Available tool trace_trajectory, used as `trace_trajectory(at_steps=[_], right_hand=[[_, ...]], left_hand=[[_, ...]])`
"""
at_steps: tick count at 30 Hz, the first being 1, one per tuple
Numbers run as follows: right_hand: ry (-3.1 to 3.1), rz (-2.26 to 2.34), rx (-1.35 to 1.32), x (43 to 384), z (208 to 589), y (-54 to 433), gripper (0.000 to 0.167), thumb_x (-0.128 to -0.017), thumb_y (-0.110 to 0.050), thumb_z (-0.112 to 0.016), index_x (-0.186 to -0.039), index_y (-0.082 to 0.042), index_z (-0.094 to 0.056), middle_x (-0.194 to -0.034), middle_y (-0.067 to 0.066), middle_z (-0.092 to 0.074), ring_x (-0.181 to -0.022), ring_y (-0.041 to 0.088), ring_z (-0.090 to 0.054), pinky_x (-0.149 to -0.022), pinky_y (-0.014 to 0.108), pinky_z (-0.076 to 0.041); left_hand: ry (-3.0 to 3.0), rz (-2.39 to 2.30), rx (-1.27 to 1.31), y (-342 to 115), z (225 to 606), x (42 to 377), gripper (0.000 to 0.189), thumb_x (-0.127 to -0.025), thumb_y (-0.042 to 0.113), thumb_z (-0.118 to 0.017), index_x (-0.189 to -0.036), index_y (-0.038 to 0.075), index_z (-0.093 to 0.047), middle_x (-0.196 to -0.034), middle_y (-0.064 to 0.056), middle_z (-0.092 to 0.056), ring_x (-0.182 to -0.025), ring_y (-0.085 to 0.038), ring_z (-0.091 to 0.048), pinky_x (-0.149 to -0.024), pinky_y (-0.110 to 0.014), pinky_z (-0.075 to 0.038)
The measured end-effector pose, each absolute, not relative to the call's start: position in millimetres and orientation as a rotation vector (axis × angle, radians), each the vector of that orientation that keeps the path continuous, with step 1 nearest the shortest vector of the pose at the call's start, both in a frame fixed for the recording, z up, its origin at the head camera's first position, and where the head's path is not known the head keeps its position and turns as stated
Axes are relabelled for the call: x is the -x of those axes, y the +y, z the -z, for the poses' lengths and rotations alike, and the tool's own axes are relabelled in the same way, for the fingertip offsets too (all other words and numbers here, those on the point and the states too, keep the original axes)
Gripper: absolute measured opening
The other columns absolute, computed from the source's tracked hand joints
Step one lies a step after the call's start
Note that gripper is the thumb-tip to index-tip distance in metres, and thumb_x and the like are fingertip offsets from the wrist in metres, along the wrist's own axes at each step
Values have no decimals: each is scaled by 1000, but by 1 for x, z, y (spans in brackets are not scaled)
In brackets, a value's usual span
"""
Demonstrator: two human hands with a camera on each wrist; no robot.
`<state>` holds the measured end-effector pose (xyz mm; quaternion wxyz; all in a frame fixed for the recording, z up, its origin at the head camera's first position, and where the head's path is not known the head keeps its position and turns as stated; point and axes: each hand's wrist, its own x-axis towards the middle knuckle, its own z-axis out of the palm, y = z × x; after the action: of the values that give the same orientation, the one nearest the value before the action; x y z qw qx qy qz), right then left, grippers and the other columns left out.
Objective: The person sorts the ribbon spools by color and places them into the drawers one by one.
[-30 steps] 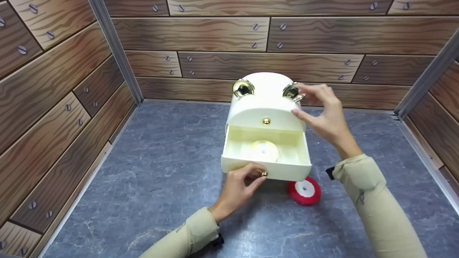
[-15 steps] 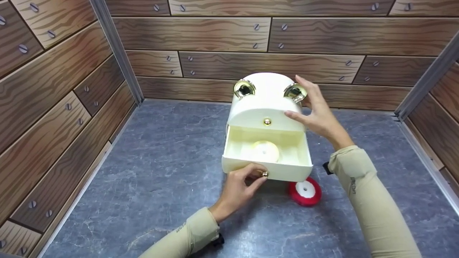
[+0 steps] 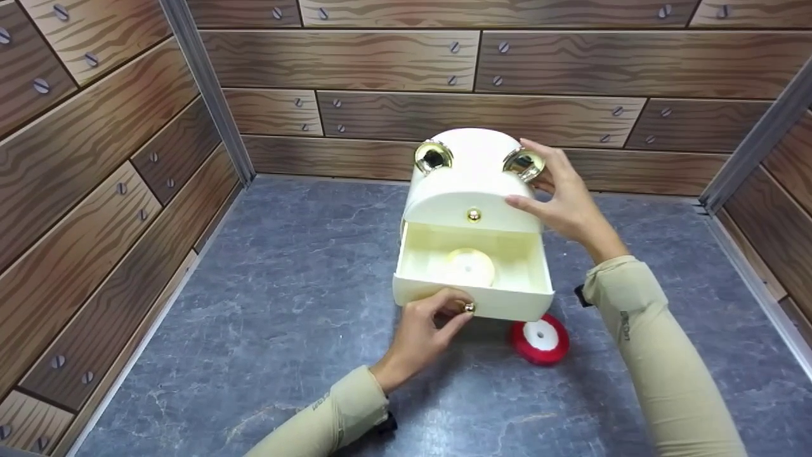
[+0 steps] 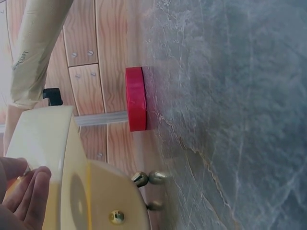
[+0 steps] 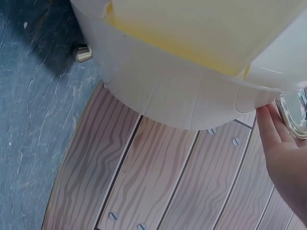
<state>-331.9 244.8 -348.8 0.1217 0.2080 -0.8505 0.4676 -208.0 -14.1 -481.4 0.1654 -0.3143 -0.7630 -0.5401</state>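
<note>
A cream frog-shaped drawer box [image 3: 472,181] stands mid-floor, with gold cup-like eyes and gold knobs. Its lower drawer [image 3: 412,254] is pulled out, with a pale ribbon spool [image 3: 471,268] lying inside. My left hand [image 3: 422,333] pinches the lower drawer's gold knob [image 3: 469,307] between thumb and fingers. My right hand [image 3: 568,200] holds the box's upper right corner, thumb on the front edge and fingers behind the right gold eye [image 3: 524,165]. In the right wrist view its fingers [image 5: 269,127] rest along the box's side wall. The upper drawer, with its knob [image 3: 474,215], is closed.
A red ribbon spool [image 3: 540,339] lies on the grey marbled floor [image 3: 285,285], just in front of the drawer's right corner. Wood-patterned walls [image 3: 393,63] enclose the back and both sides. Gold feet [image 4: 156,177] show under the box in the left wrist view.
My right hand has moved from in front of the right eye to reach round behind it, its thumb settling on the box's front edge. The left hand and drawer stay put.
</note>
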Motion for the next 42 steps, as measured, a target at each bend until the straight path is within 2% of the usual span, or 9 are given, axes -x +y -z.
trace_trajectory(at_steps=[28, 42], right_hand=[[-2494, -1363, -595, 334, 347, 246, 90, -85, -15, -87, -160, -26, -37, -150, 15, -42, -133, 40, -57, -115, 42, -48], [-2487, -1349, -632, 333, 349, 248, 92, -86, -15, -86, -161, -22, -34, -154, 15, -41, -134, 41, -57, -114, 48, -48]], left_hand=[[-2170, 1506, 882, -10, 482, 237, 16, -94, 12, -77, -110, 11, -73, -102, -3, -79, -88, -9, -75, -79, -19, -61], [-2171, 1519, 869, -5, 480, 255, 15, -95, 11, -76, -109, 9, -73, -99, -4, -80, -87, -9, -75, -80, -18, -61]])
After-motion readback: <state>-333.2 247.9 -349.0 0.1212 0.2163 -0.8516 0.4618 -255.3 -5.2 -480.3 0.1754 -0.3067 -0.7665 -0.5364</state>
